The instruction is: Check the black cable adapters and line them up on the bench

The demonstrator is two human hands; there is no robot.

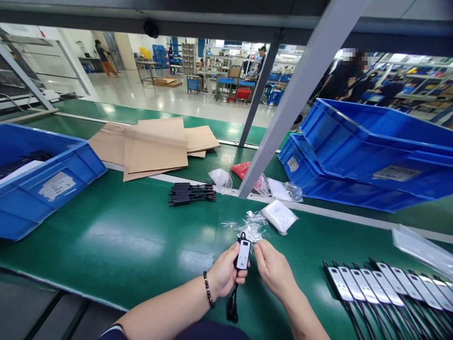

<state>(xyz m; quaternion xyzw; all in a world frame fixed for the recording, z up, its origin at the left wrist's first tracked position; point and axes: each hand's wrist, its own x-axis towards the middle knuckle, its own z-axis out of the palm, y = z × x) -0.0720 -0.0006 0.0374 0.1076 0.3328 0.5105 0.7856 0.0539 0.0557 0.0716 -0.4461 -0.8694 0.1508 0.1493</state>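
Observation:
My left hand (pixel 223 275) is closed around a small black device with a white face (pixel 243 253), held upright over the green belt (pixel 116 236); its black cable hangs down below my wrist. My right hand (pixel 272 267) is right beside the device's upper right corner, fingertips pinched together on something thin I cannot make out. Crumpled clear film (pixel 249 224) lies just beyond the device. A row of several like devices (pixel 385 285) lies face up at the right.
A blue bin (pixel 38 182) sits at the left, stacked blue bins (pixel 364 156) at the right. Black cabled parts (pixel 191 192), flat cardboard (pixel 155 144), white pouches (pixel 279 216) and a slanted grey post (pixel 283 108) are beyond. People work far behind.

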